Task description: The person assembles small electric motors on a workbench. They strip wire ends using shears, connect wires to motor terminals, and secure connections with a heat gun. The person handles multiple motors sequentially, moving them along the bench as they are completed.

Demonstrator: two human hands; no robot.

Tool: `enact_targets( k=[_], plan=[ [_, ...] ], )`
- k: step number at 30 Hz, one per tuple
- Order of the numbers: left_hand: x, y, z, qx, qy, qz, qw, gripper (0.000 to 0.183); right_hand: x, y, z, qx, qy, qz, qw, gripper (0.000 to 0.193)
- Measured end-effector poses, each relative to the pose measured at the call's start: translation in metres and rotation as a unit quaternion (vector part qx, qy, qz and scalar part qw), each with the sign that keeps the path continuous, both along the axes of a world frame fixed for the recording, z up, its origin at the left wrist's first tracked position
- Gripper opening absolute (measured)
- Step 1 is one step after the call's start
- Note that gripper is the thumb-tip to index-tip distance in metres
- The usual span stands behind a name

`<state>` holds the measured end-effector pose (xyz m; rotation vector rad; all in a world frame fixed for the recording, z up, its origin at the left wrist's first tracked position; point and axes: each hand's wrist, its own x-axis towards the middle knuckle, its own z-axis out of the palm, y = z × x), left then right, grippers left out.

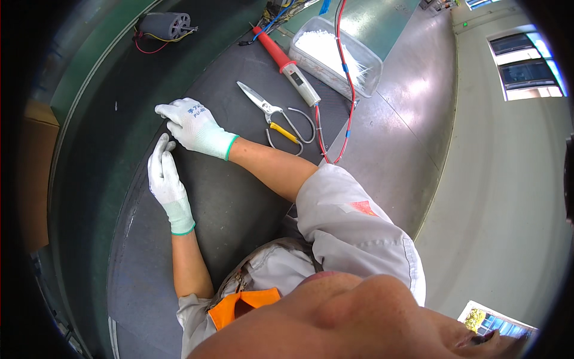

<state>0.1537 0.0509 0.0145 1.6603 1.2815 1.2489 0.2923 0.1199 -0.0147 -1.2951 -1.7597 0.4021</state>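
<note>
My left hand point(166, 182), in a white glove with a green cuff edge, is over the dark mat point(221, 203) near its curved edge. Its fingers are stretched out and lie close together, with nothing visible in them. Just beyond it, my right hand point(194, 125), gloved the same way, points left with its thumb apart from the fingers. No held thing shows there either. To the right of that hand lie metal scissors point(257, 100) with a yellow piece on the handle. Behind them rests a hand-held tool point(301, 84) with a red tapered end and a grey body.
A clear plastic tray point(373, 75) holds many thin white strips, likely cable ties. Red and black cables point(348, 90) run beside it. A grey electric motor point(164, 26) with wires lies on the dark green belt point(89, 155). A cardboard box point(39, 173) stands far left.
</note>
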Motion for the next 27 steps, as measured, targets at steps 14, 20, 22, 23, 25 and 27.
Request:
enact_targets(
  k=[14,20,22,23,25,27],
  plan=[
    [0.003,0.0,0.003,-0.008,0.006,0.005,1.0,0.033,0.002,0.002,-0.001,-0.009,0.006,-0.002,1.0,0.034],
    [-0.005,0.0,-0.007,-0.004,-0.014,0.022,1.0,0.03,0.0,-0.003,0.007,-0.003,0.004,0.016,1.0,0.035],
    [-0.004,0.002,-0.006,0.005,0.002,0.035,0.999,0.028,-0.002,0.001,0.0,0.024,0.02,0.014,0.999,0.036],
    [-0.004,0.002,-0.006,0.003,-0.021,0.031,0.999,0.027,-0.002,0.004,0.002,0.023,0.013,0.023,0.999,0.037],
    [-0.007,0.005,-0.003,0.018,-0.004,0.015,1.0,0.027,0.002,0.004,0.005,0.027,0.027,0.039,0.998,0.037],
    [-0.008,0.007,-0.008,0.054,0.001,0.021,0.998,0.026,0.004,0.0,0.01,-0.025,0.068,0.045,0.996,0.038]
  ],
)
